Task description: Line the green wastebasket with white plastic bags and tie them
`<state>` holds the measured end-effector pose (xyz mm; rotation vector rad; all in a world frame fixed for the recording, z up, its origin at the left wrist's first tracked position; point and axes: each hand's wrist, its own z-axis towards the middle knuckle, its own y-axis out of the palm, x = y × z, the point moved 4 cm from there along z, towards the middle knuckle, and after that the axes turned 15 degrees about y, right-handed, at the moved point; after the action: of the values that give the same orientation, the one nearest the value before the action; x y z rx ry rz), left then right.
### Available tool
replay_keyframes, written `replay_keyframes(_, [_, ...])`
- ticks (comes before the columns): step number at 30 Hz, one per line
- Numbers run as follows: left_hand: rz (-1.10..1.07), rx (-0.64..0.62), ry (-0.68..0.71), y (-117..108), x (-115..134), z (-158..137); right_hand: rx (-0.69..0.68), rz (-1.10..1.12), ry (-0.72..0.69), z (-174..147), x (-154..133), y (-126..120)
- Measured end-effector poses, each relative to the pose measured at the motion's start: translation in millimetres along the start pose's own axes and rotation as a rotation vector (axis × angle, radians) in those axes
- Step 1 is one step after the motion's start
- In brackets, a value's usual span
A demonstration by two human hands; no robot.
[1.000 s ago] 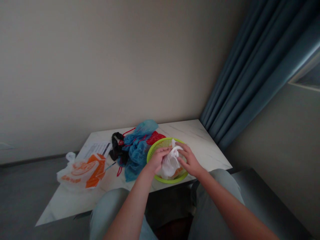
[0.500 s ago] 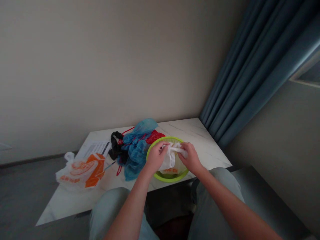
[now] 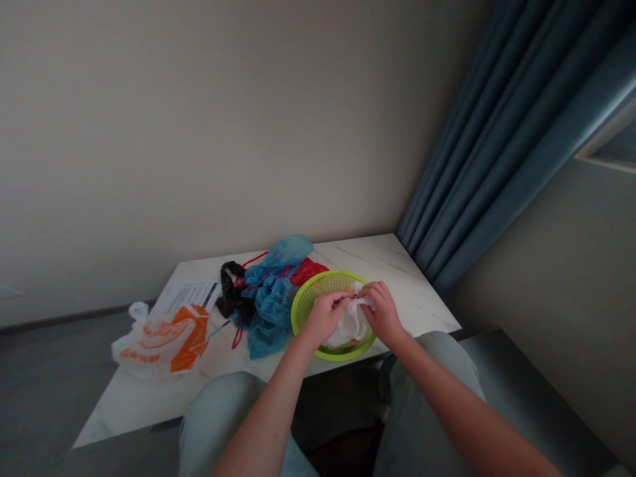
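Two hands over the green basket (image 3: 308, 301), one view only (head cam).

Left hand (image 3: 325, 318): fingers curled tight on the top of the white plastic bag (image 3: 350, 326), gripping from the left side. Right hand (image 3: 382, 313): fingers also curled closed on the same bag's top, from the right. Hands nearly touch each other, the bag's bunched neck between them.

White plastic bag sits inside the green basket, toward its near-right part. Something orange shows through the bag low down; cannot tell what it is. Basket is a round slotted plastic one, standing on the bench (image 3: 397, 271) close to the near edge, right of centre.

Rest of the bench, left of the basket:
- blue plastic bags (image 3: 271, 298), crumpled pile, touching the basket's left rim
- red mesh piece (image 3: 308, 271) behind the basket, partly under the blue pile
- black bag (image 3: 231, 295) just left of the blue pile
- printed paper (image 3: 189, 295) flat near the far-left corner
- white-and-orange bag (image 3: 163, 341) at the left edge, partly over the side, well apart from the basket

Bench has a pale marbled top. Blue curtain (image 3: 497, 132) hangs at the right, beige wall behind. Person's knees in light trousers sit below the near edge.
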<state>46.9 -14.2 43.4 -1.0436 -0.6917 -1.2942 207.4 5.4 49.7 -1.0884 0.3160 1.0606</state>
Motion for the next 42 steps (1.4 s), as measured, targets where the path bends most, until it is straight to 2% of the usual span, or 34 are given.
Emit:
replay_keyframes(5, [-0.252,-0.082,-0.223,5.7,-9.7,-5.3,0.106,0.024,0.053,0.8,2.9,-3.2])
replay_keyframes(9, [-0.613,-0.199,-0.404,22.8,-6.8,-16.5,0.178,0.024,0.094,2.9,9.7,-3.6])
replay_keyframes(13, [-0.832,-0.264,-0.487,41.4,-1.3,-24.6,0.149,-0.002,0.098,4.5,19.8,5.0])
replay_keyframes(15, [-0.867,-0.224,-0.497,43.3,-1.5,-24.0,0.141,0.023,0.097,4.3,21.9,8.5])
replay_keyframes(17, [-0.885,-0.113,-0.487,37.5,-3.9,-19.2,0.137,0.064,0.082,3.2,19.2,9.1])
replay_keyframes(21, [-0.888,0.172,-0.419,11.2,-9.7,-6.4,0.174,0.063,0.072,-1.5,4.3,-1.5])
replay_keyframes(23, [-0.878,0.25,-0.396,0.2,-10.7,-3.1,0.165,0.05,0.076,-3.9,-2.8,-8.8])
replay_keyframes(28, [-0.902,0.258,-0.382,-2.0,-8.5,-4.0,-0.088,0.1,0.052,-5.9,-8.5,-10.2])
replay_keyframes(35, [-0.803,0.037,-0.442,15.9,-15.1,-10.4,-0.263,0.227,0.288,-2.7,8.3,5.5])
replay_keyframes(38, [-0.674,0.096,-0.406,9.9,-20.5,-9.3,-0.289,0.266,0.356,-2.8,13.4,10.0])
replay_keyframes(42, [-0.533,0.231,-0.362,-0.9,-25.3,-7.8,-0.259,0.264,0.358,-3.6,15.0,12.3])
